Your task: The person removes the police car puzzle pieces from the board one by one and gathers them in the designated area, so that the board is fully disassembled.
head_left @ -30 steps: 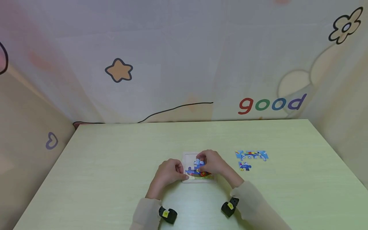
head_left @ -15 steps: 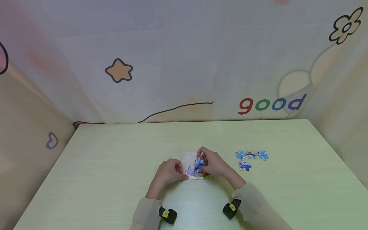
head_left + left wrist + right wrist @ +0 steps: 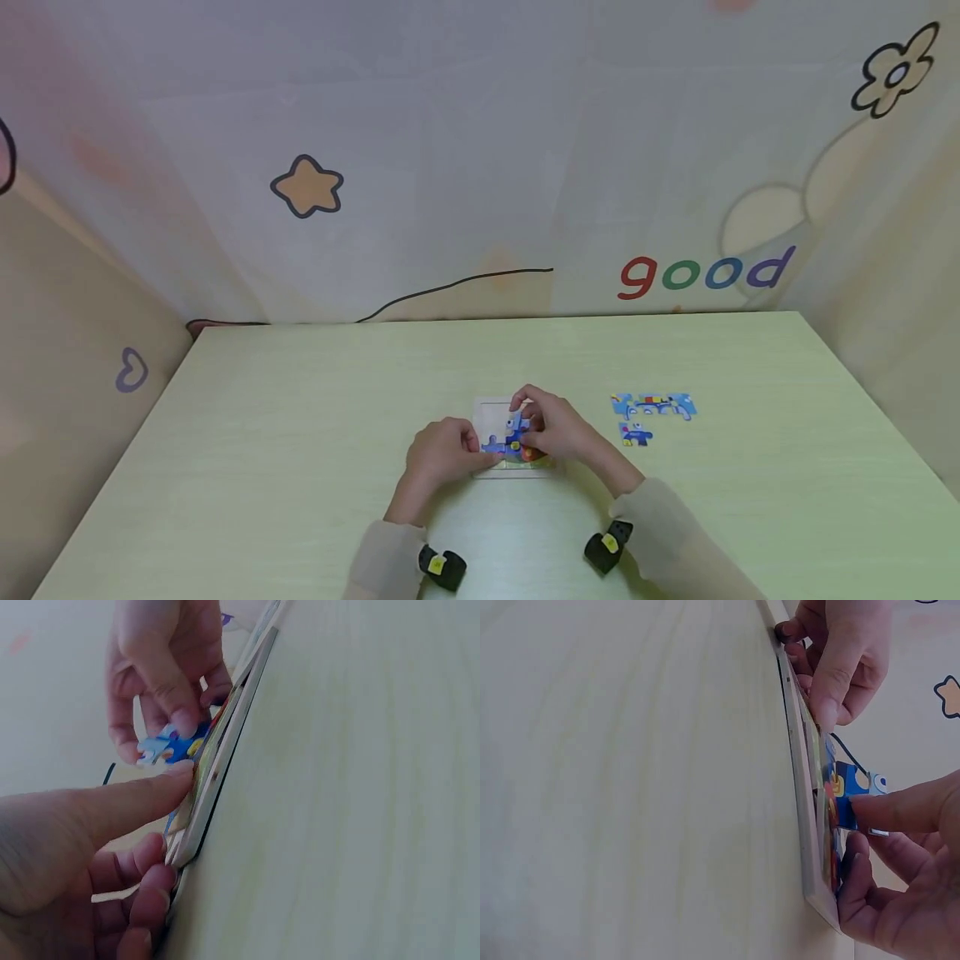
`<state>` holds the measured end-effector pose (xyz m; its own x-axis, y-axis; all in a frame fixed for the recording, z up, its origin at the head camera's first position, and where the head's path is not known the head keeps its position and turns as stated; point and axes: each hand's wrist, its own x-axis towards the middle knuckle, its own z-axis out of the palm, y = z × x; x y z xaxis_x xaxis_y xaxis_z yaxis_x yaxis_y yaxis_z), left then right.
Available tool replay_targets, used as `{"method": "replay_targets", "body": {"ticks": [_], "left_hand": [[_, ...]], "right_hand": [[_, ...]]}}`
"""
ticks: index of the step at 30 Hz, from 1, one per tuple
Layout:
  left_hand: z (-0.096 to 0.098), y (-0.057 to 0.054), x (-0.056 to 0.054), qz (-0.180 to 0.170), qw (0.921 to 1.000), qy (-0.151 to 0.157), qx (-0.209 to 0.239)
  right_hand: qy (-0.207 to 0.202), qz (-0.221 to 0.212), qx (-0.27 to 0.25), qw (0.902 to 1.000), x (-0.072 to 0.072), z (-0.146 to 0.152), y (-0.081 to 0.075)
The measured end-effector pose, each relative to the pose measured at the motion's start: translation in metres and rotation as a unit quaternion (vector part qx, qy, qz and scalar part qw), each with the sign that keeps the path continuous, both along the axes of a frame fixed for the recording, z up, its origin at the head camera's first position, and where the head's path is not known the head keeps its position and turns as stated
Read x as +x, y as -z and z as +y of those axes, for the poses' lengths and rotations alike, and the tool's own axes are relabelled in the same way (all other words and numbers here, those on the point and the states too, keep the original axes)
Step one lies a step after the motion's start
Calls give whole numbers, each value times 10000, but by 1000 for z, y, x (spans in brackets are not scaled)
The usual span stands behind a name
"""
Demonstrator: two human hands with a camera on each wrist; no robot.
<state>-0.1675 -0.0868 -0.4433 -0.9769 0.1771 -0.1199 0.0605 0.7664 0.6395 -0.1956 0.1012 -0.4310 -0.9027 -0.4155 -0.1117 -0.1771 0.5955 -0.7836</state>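
Note:
My right hand (image 3: 558, 427) pinches a blue jigsaw piece (image 3: 846, 793) between thumb and fingers. The piece stands tilted up from the puzzle tray (image 3: 492, 408), its lower end meeting the pieces laid there. On the tray's near part lie several joined pieces (image 3: 493, 447) with a colourful picture. My left hand (image 3: 442, 450) is at the tray's left side. Its thumb (image 3: 161, 793) presses on the laid pieces, while the other fingers are curled against the tray's edge. The right hand hides much of the tray's right part in the head view.
Several loose jigsaw pieces (image 3: 654, 405) lie in a row right of the tray, with one more piece (image 3: 636, 434) just below them. The pale table (image 3: 300, 467) ends at a printed cloth backdrop (image 3: 450, 167). Each wrist wears a black camera.
The right hand has shifted slightly up, and the piece in it has tipped more upright. The left thumb has moved from the tray's lower left corner inward onto the laid pieces.

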Motion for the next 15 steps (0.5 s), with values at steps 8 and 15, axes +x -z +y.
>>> {"method": "replay_targets", "body": {"ticks": [8, 15], "left_hand": [[6, -2, 2, 55, 9990, -243, -366], [7, -3, 3, 72, 9988, -258, -407]], "right_hand": [[764, -156, 41, 9969, -2, -7, 1], [1039, -88, 273, 9942, -3, -13, -1]]}}
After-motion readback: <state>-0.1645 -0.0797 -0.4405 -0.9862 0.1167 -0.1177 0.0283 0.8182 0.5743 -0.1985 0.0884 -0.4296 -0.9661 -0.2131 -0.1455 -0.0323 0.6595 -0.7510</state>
